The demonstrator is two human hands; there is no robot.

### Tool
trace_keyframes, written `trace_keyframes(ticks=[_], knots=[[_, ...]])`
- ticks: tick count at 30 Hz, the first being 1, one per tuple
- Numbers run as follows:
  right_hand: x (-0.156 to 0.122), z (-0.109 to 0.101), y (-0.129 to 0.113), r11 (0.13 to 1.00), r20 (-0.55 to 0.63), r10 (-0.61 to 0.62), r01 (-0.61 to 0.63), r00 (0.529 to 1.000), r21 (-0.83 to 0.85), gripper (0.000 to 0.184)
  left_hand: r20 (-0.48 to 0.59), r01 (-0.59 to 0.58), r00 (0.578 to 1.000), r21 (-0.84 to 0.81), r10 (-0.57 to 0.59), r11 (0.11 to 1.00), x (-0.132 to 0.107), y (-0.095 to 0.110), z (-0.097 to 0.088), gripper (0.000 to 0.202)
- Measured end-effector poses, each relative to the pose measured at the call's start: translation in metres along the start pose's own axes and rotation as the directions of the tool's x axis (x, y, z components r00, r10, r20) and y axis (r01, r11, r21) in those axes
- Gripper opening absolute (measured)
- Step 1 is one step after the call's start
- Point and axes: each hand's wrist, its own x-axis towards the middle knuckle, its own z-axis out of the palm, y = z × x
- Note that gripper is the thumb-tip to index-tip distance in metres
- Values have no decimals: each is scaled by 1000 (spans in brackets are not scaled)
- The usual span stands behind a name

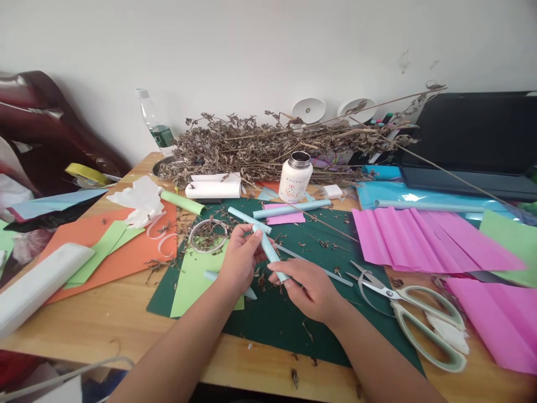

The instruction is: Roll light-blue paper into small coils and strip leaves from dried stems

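Note:
A light-blue paper tube [271,250] is held slanting between both hands above the green cutting mat [268,324]. My left hand [240,254] pinches its upper end with the thumb on top. Around its lower end close the fingers of my right hand [308,284]. Just beyond lie more rolled blue tubes, a short one [243,216] and a longer one [291,209]. Under my left wrist is a sheet of green paper [191,285], with a roll of clear tape [208,235] at its top. Green-handled scissors [413,308] lie with blades parted right of my right hand.
Behind the mat, a bundle of dried plants [251,143] spans the table near a white bottle [296,178]. Pink crepe paper [419,238] and a dark laptop [474,140] are at right. Orange paper [113,254] and a long white object [44,285] lie at left.

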Motion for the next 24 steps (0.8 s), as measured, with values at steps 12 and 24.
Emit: trace_keyframes(ticks=[12, 24], knots=[[3, -9, 0, 980, 104, -43, 22, 994, 196, 44, 5, 9, 1000, -3, -9, 1000, 0, -1, 0, 19], [0, -2, -1, 999, -34, -41, 40, 999, -22, 40, 0, 26, 1000, -15, -26, 1000, 0, -4, 1, 21]])
